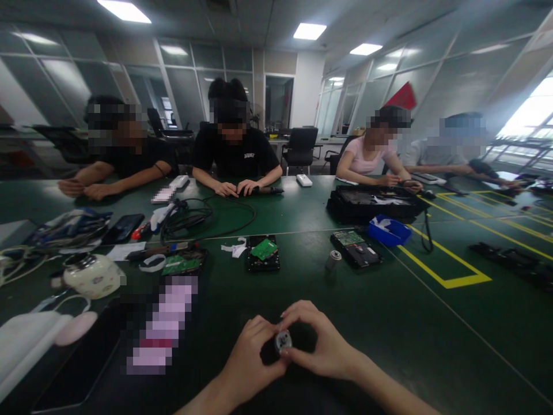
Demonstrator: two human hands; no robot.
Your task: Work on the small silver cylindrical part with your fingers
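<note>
My left hand (254, 354) and my right hand (319, 340) meet low in the middle of the view, fingers closed around a small motor (283, 342). Its round metal end, with a hub in the middle, faces me; the fingers hide part of its sides. Past my hands, a second metal cylinder (334, 259) of similar look stands upright on the green table. A hard drive (263, 262) with a loose green circuit board (264, 249) on top lies straight ahead. Another hard drive (356, 249) lies to the right of it.
At left are a phone (80, 357), a cream round container (94, 275) and a circuit-board unit (184, 263). A blue tray (389, 230) and a black case (375, 202) stand at right. Black cable (190, 216) loops across the table (410, 334). Several people sit opposite.
</note>
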